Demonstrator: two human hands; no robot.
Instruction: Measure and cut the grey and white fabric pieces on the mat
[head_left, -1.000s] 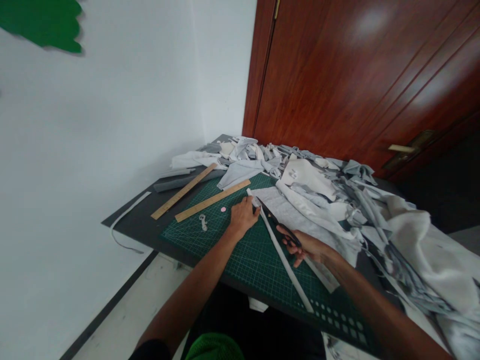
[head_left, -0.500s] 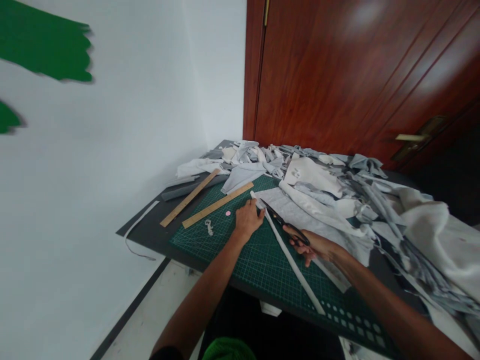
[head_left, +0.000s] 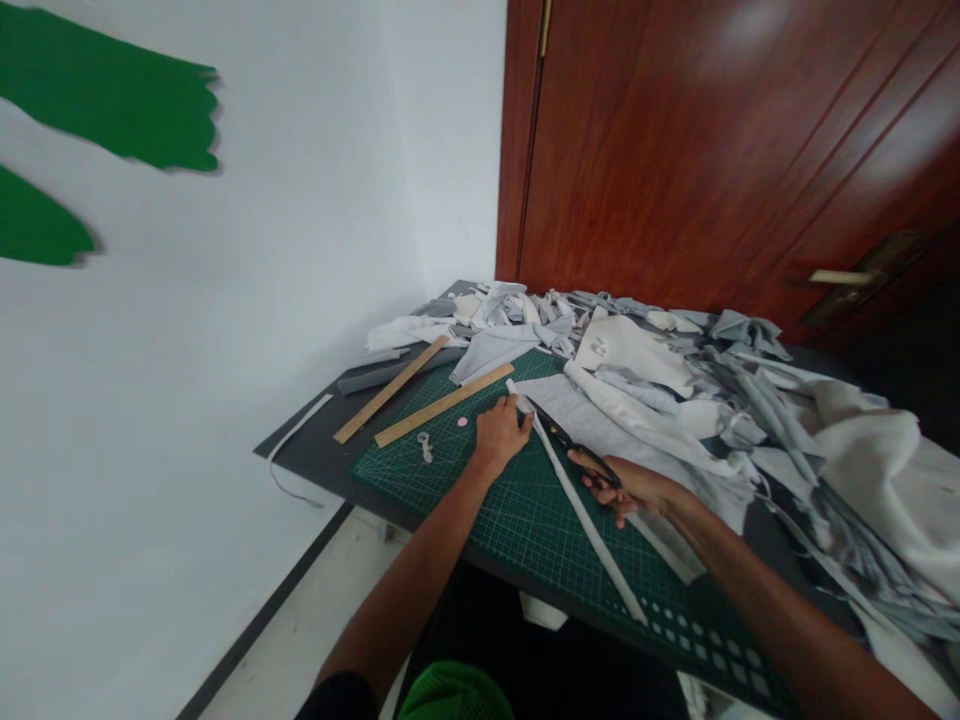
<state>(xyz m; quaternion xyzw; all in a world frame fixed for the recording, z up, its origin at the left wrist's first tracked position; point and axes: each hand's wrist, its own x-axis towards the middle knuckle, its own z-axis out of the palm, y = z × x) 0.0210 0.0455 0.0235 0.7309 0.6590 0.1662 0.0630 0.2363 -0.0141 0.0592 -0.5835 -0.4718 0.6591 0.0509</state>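
A long, narrow white fabric strip (head_left: 587,523) lies slantwise across the green cutting mat (head_left: 517,520). Near the strip's far end, my left hand (head_left: 501,430) is closed on it, fingertips pressing it against the mat. My right hand (head_left: 626,487) grips the black handles of a pair of scissors (head_left: 594,464). Their blades point to the far left and reach the strip just beside my left fingers; whether they are closed on the fabric I cannot tell. A flat grey-white fabric piece (head_left: 559,400) is spread behind the blades and partly under my right forearm.
Two wooden rulers (head_left: 444,405) (head_left: 391,388) lie left of my left hand. Close by are a pink disc (head_left: 462,422) and a small pale crumpled piece (head_left: 426,447). Heaped fabric scraps (head_left: 630,350) cover the table's back and right side. A white wall (head_left: 315,240) borders the left.
The view has turned slightly left, so everything sits a little further right in the picture. Both hands keep nearly the same places on the strip and the scissors.
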